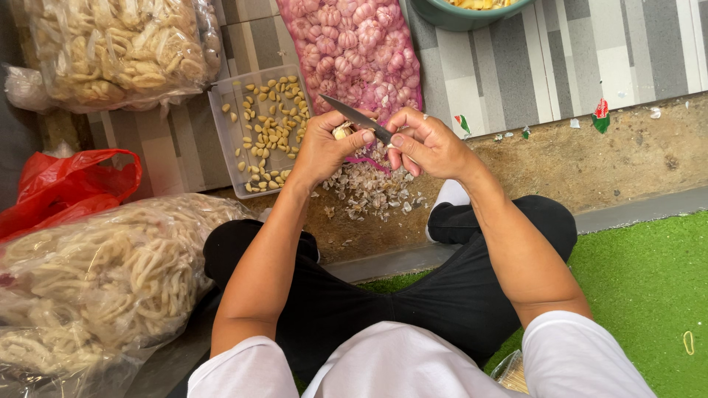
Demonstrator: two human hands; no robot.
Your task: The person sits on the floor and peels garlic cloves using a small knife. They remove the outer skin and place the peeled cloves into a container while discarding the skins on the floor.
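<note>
The left hand [324,151] is clenched around a small pale garlic clove [341,133], pinching it between thumb and fingertips. The right hand [426,144] grips the handle of a small knife [359,117], whose dark blade slants up toward 10 o'clock and lies across the top of the clove. Both hands meet just above a pile of papery garlic skins [372,190] scattered on the bare concrete floor [605,158].

At 10 o'clock from the hands, just beside them, sits a clear plastic tray [223,125] with peeled cloves spread over its bottom. At 12 o'clock, a pink mesh sack of garlic bulbs [354,44] lies on a grey striped mat [560,59], its lower end touching the skin pile. A green bowl [450,18] stands at 1 o'clock, near the top edge.

Clear bags of pale crackers lie at 9 o'clock [103,273] and 11 o'clock [118,48], with a red plastic bag [63,184] between them. Green artificial turf [649,280] lies at 4 o'clock.
</note>
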